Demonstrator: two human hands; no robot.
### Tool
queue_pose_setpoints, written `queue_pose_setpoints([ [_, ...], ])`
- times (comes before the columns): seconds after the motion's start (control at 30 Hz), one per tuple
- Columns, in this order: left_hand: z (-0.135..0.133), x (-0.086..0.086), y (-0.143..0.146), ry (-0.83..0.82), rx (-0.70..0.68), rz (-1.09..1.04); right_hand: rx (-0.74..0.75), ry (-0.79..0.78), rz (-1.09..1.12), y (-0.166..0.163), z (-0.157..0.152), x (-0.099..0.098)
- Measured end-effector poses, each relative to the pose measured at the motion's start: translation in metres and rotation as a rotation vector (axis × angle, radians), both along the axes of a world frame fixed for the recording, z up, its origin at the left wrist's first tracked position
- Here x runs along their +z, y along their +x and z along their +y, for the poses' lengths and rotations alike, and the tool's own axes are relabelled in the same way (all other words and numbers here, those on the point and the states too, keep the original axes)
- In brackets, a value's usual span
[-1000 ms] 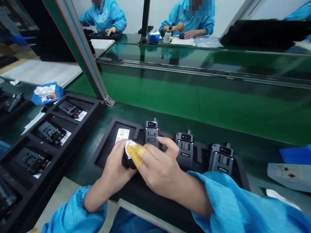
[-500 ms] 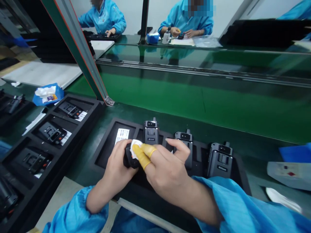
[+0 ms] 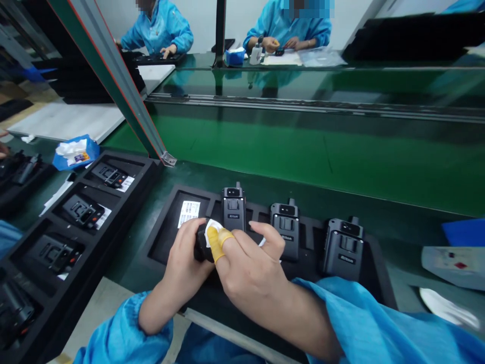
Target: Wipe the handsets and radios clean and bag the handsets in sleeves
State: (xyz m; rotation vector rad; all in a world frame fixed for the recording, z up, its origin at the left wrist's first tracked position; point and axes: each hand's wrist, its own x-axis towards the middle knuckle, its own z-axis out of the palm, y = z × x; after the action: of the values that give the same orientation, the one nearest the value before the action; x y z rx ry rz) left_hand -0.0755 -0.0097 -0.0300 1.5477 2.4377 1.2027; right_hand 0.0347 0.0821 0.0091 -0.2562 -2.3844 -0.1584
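Observation:
My left hand (image 3: 181,260) is closed around a dark handheld radio (image 3: 200,246), seen nearly end-on and mostly hidden by the fingers. Against its end, my right hand (image 3: 252,270) presses a white wipe (image 3: 212,225) under fingers in yellow finger cots (image 3: 217,242); its index finger and thumb are partly hidden from each other. Beyond the hands lies a black foam tray (image 3: 161,242) with a printed label (image 3: 188,213) in its left compartment. Three radios marked Riton rest in it: a left one (image 3: 234,206), a middle one (image 3: 284,227) and a right one (image 3: 344,247).
At left, another foam tray (image 3: 146,174) holds several radios with labels. Behind it sit a blue box of wipes (image 3: 91,149) and a slanted metal post (image 3: 125,91). A white bottle (image 3: 450,263) and white spoon-like piece (image 3: 447,306) lie at right. Co-workers sit across the green belt (image 3: 246,134).
The yellow-tipped fingers have shifted slightly over the wipe on the radio's end, and my right hand has moved a little left. Another person's fingers now show at the left edge.

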Motion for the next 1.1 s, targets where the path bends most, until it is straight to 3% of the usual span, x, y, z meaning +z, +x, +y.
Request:
queue_pose_setpoints([
  [0.1, 0.000, 0.002, -0.001, -0.069, 0.023, 0.007, -0.056, -0.044, -0.048, 0.012, 0.007, 0.002],
  [0.23, 0.005, 0.008, -0.015, -0.157, 0.080, 0.053, -0.070, -0.121, -0.181, 0.051, 0.010, -0.001],
  [0.4, 0.039, 0.025, -0.047, -0.397, 0.200, 0.125, -0.061, -0.266, -0.321, 0.107, -0.008, -0.023],
  [0.53, 0.067, 0.037, -0.058, -0.567, 0.202, 0.226, -0.135, -0.319, -0.252, 0.133, -0.018, -0.045],
  [0.73, 0.078, 0.031, -0.053, -0.528, 0.190, 0.168, -0.126, -0.363, -0.166, 0.143, -0.023, -0.063],
  [0.9, 0.069, 0.019, -0.061, -0.254, 0.164, 0.144, -0.128, -0.419, -0.220, 0.140, -0.024, -0.071],
  [1.0, 0.060, 0.016, -0.061, -0.261, 0.076, 0.306, -0.123, -0.469, -0.163, 0.138, -0.024, -0.073],
  [1.1, 0.054, 0.009, -0.047, -0.188, -0.126, 0.509, -0.113, -0.494, -0.112, 0.134, -0.020, -0.072],
])
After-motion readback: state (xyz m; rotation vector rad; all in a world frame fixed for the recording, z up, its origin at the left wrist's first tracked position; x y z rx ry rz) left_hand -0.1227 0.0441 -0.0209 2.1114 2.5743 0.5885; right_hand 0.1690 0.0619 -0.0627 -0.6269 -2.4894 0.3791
